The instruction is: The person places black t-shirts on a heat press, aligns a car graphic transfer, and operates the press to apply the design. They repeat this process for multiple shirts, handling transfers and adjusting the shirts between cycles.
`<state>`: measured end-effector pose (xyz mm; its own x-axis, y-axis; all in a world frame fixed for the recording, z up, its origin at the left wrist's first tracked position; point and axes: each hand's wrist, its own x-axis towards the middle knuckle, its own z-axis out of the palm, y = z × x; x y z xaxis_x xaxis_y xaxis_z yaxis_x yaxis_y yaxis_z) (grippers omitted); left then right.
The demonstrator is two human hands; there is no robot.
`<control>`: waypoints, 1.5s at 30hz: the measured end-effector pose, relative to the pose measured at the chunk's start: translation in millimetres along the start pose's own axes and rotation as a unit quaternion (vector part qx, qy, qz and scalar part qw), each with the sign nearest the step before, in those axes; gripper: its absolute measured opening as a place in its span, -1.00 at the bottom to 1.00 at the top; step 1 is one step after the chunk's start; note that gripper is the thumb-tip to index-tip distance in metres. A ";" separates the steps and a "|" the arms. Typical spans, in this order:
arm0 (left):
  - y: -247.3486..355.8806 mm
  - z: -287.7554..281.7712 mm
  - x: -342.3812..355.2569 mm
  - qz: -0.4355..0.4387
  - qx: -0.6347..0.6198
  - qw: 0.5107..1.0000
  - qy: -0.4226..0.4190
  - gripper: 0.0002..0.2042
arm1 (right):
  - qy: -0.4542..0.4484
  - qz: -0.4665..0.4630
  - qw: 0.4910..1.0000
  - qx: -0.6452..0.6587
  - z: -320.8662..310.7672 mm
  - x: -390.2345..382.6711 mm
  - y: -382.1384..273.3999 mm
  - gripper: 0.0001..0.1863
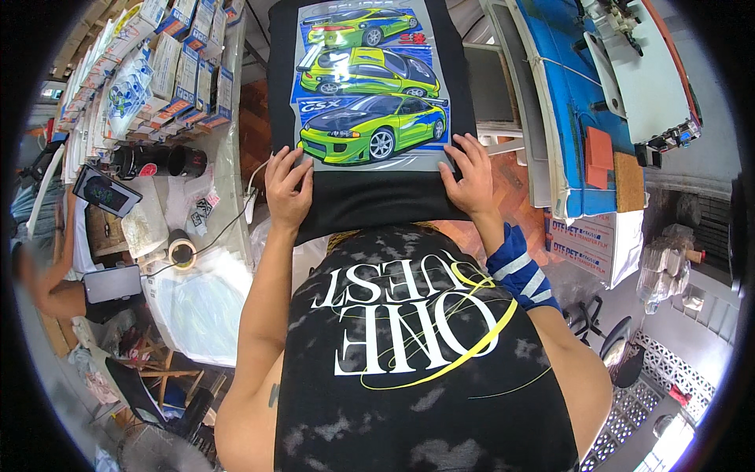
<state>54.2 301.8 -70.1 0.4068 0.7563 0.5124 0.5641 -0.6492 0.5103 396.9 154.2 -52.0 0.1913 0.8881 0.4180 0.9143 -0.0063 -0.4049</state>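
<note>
See car-print film flat on black fabric, ahead at 12 o'clock, long axis 12-to-6. Left hand at film's 7 o'clock corner, right hand at 5; about equally near. Fingers spread, no pinch visible.

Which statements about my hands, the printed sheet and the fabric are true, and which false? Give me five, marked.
1. The printed sheet shows three green cars. True.
2. The left hand is at the sheet's far left corner. False: the left hand is at its near left corner.
3. The right hand is beside the sheet's near right corner. True.
4. The fabric under the sheet is white. False: it is black.
5. A blue wrap is on the right arm. True.
</note>
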 end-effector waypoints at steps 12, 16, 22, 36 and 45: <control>3.0 -1.5 3.0 -0.004 -0.003 1.000 -0.009 -0.81 | 0.020 -0.016 1.000 0.012 0.8 1.9 1.4 -0.63; 2.2 -0.9 1.6 -0.004 -0.003 1.000 -0.006 -0.78 | 0.013 -0.006 1.000 0.008 0.4 0.8 0.3 -0.62; 2.8 0.0 1.5 -0.001 -0.002 1.000 0.002 -0.80 | 0.013 0.006 1.000 0.021 -0.4 0.9 -2.1 -0.63; 7.7 -3.6 7.1 -0.023 -0.011 0.999 -0.019 -0.79 | -0.003 0.008 1.000 0.021 -1.9 2.1 -2.3 -0.62; 19.4 -5.9 85.9 -0.011 0.026 0.993 -0.117 -0.82 | -0.028 0.024 0.999 0.002 -4.3 4.5 -6.8 -0.60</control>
<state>95.9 353.6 -12.1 0.5468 0.7719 0.3243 0.6085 -0.6324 0.4794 393.1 156.3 -43.9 0.2147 0.9115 0.3509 0.9030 -0.0484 -0.4268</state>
